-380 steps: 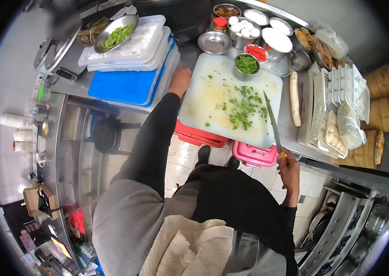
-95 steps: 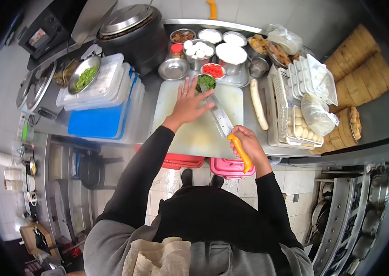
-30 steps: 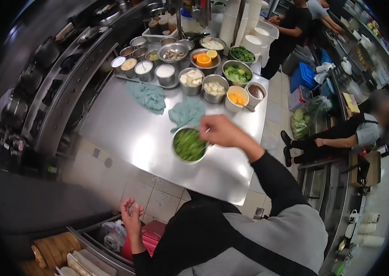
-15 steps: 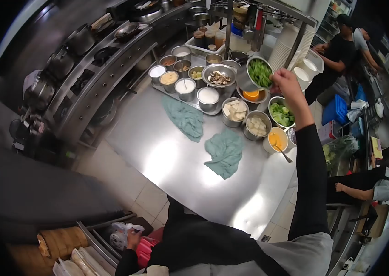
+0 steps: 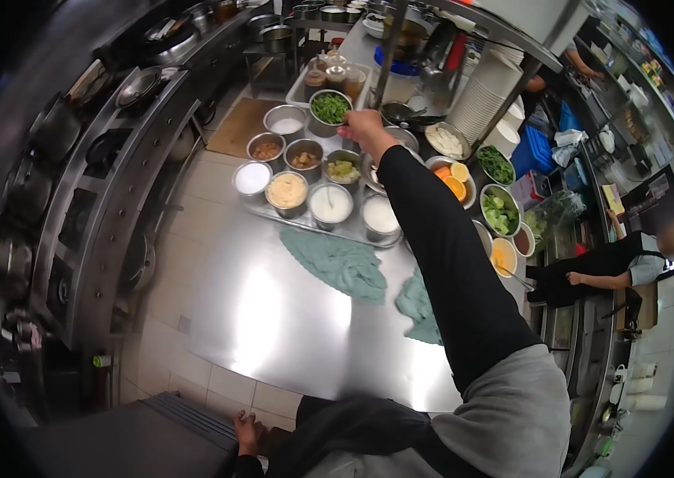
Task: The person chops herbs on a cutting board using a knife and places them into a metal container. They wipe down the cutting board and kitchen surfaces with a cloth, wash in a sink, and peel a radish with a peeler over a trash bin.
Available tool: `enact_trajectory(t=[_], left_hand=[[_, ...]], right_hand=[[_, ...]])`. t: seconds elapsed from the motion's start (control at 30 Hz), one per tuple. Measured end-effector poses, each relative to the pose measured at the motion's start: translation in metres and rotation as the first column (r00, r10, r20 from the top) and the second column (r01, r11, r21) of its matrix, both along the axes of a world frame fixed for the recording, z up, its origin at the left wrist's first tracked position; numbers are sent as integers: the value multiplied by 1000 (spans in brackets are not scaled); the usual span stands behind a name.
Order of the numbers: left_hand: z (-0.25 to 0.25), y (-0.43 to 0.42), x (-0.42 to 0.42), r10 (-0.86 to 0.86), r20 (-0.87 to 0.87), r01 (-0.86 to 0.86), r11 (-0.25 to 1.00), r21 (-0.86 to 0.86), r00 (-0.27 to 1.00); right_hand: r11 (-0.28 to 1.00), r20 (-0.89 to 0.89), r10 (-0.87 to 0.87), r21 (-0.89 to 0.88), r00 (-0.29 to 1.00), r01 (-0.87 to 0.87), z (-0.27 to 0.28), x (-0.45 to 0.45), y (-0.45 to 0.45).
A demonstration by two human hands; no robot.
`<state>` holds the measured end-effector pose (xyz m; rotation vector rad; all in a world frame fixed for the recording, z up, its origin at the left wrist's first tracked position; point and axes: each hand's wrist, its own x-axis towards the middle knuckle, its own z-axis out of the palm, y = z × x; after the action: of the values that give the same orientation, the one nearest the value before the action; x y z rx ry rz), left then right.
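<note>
At its near right rim, my right hand (image 5: 363, 127) grips a metal cup of chopped greens (image 5: 329, 107). The cup is at the back of a group of metal cups on a tray (image 5: 337, 231), close to a cup of white contents (image 5: 284, 121); whether its base touches the tray is hidden. In front are cups of white powder (image 5: 252, 178), yellow crumbly food (image 5: 287, 191) and white contents with a spoon (image 5: 330, 204). My left hand (image 5: 249, 431) hangs low at the left by my body, fingers loosely bent, holding nothing.
Two green cloths (image 5: 337, 263) (image 5: 418, 307) lie on the steel table (image 5: 273, 342). Bowls of leafy greens (image 5: 499, 210) and cut oranges (image 5: 453, 185) are at the right, near stacked white containers (image 5: 484, 99). Stoves (image 5: 126, 175) line the left; a co-worker (image 5: 607, 271) is at the right.
The chopping board and knife are out of view. My right hand has carried the cup of greens over the table, past the bowls, to the tray's back. My left hand stays low.
</note>
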<state>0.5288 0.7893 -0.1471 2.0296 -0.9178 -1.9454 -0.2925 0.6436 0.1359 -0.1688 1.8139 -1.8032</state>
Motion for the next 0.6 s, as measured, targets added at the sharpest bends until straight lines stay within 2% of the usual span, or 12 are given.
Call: enact_trajectory(t=[0.07, 0.13, 0.2, 0.3, 0.33, 0.4, 0.43, 0.47, 0.5, 0.53, 0.57, 0.6], left_hand=[[31, -28, -12, 74, 18, -74, 997, -22, 997], [3, -40, 23, 31, -32, -32, 999, -32, 999], [5, -57, 33, -18, -84, 14, 999, -47, 996], [14, -60, 33, -169, 130, 170, 985, 2, 977], [16, -65, 30, -176, 128, 177, 984, 6, 976], [19, -75, 24, -243, 237, 222, 969, 111, 941], [21, -78, 21, -250, 237, 230, 967, 113, 939], [23, -78, 20, -165, 207, 159, 986, 45, 964], [24, -83, 20, -84, 168, 89, 996, -23, 982], [18, -92, 20, -103, 172, 109, 994, -29, 980], [1, -103, 28, -151, 345, 256, 924, -285, 927], [-12, -120, 39, -153, 504, 428, 757, -494, 850]], right_hand=[[998, 12, -57, 23, 998, 56, -5, 10, -21], [992, 29, -117, 54, 993, 115, -19, 12, -36], [983, -12, -173, 66, 985, 173, -33, 9, -48], [968, -24, -215, 130, 976, 216, -43, 5, -58], [955, -45, -238, 172, 970, 243, -45, 3, -61], [956, -23, -248, 154, 969, 248, -57, -6, -65], [960, 2, -250, 134, 968, 247, -63, -10, -65], [957, 4, -260, 137, 966, 257, -61, -9, -61], [950, -76, -228, 201, 971, 239, -56, -8, -58], [937, -148, -196, 262, 969, 229, -53, -6, -52], [838, -485, -51, 454, 873, 301, -52, -6, -46], [683, -713, 169, 582, 681, 440, -50, -10, -35]])
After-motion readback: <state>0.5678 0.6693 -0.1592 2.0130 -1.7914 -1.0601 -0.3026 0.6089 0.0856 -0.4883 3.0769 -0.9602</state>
